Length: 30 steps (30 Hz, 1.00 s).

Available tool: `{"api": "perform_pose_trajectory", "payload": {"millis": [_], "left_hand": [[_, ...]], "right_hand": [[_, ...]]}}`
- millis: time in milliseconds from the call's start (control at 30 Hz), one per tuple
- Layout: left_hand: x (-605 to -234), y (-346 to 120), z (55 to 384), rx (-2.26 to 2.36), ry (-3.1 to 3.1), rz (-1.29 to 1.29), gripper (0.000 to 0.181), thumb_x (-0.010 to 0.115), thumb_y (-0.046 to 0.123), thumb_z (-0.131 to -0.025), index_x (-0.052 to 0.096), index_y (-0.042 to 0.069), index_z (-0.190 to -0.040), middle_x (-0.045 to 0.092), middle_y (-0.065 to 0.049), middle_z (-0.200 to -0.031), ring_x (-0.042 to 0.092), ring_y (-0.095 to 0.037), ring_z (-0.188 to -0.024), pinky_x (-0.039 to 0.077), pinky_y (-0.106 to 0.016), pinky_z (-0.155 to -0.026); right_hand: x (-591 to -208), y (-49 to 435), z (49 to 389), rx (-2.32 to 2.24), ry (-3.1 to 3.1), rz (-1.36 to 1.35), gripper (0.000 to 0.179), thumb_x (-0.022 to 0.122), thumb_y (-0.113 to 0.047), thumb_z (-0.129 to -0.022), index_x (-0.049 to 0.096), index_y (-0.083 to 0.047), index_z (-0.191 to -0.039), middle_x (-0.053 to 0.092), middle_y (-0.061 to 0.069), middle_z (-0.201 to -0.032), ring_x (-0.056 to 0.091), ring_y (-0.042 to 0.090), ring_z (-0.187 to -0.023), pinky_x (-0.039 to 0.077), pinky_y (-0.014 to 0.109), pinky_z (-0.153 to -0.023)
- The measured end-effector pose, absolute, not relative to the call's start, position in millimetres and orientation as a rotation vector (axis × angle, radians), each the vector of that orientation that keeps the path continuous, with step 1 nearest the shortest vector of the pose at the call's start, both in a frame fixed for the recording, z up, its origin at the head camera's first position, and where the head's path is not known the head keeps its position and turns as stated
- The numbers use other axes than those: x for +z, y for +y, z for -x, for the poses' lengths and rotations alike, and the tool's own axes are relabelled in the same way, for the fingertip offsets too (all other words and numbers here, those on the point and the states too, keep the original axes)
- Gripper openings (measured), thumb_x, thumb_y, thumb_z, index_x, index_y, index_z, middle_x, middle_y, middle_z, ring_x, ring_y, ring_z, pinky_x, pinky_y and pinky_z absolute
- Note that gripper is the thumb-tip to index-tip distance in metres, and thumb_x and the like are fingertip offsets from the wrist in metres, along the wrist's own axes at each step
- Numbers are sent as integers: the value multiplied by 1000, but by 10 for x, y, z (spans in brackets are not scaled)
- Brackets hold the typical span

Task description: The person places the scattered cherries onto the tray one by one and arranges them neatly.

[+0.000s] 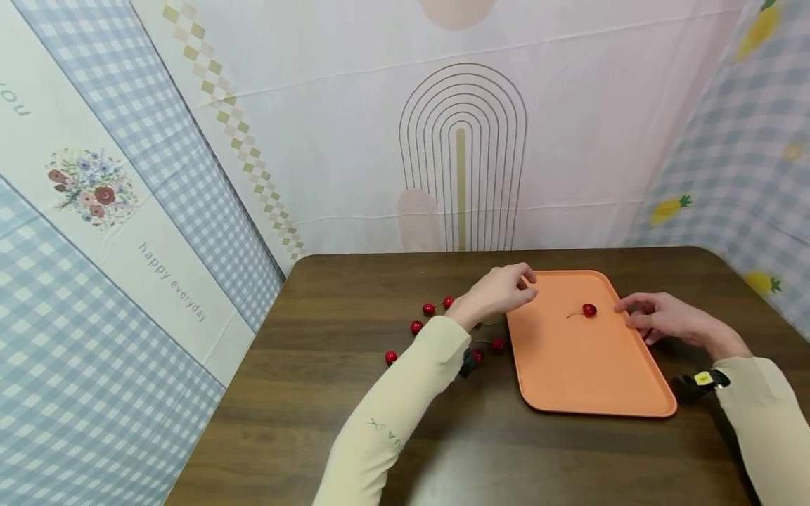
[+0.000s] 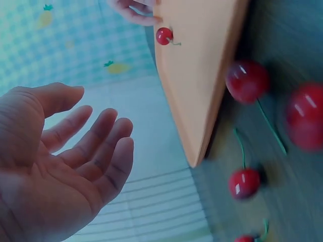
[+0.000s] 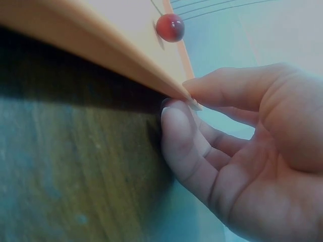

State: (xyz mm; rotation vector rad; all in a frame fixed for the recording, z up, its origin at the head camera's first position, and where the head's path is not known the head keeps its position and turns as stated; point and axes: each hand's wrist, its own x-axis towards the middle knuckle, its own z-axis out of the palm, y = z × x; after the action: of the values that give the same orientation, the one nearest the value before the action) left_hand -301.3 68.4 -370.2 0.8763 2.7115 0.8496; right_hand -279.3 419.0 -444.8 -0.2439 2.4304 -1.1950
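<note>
Cherry lies near the right grip, on the tray it pinches.

A stemmed red cherry lies on the orange tray.

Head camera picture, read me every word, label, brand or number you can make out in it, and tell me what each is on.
"happy everyday": on the cloth at left.
"you", as it seems, cut by the picture's edge: on that same cloth, higher up.
Left sleeve: dark lettering, too small and turned to read.
Yellow tag at the right wrist: any marking is too small to read.
No numbers or brands are readable.
</note>
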Motion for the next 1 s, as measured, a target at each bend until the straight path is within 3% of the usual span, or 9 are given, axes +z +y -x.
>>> {"api": "perform_pose_trajectory", "payload": {"millis": [633,1000], "left_hand": [[-3547,-242,2429,726,2907,-1179,21,60,23,-97,63,13,-114,71,5,-101,65,-5,-89,51,-23,-82],[-3681,-710,2202,673,2944,-1176,17,64,22,-95,66,13,-109,67,6,-90,58,-5,-74,49,-22,-70]], "right_hand": [[-4441,4181,2770,-1168,2458,221,49,59,-19,-98,44,6,-137,53,11,-89,59,18,-68,57,34,-63],[-4467,4177,2776,-1180,2464,238,47,59,-17,-97,44,7,-135,53,10,-87,59,17,-66,57,33,-62]]}}
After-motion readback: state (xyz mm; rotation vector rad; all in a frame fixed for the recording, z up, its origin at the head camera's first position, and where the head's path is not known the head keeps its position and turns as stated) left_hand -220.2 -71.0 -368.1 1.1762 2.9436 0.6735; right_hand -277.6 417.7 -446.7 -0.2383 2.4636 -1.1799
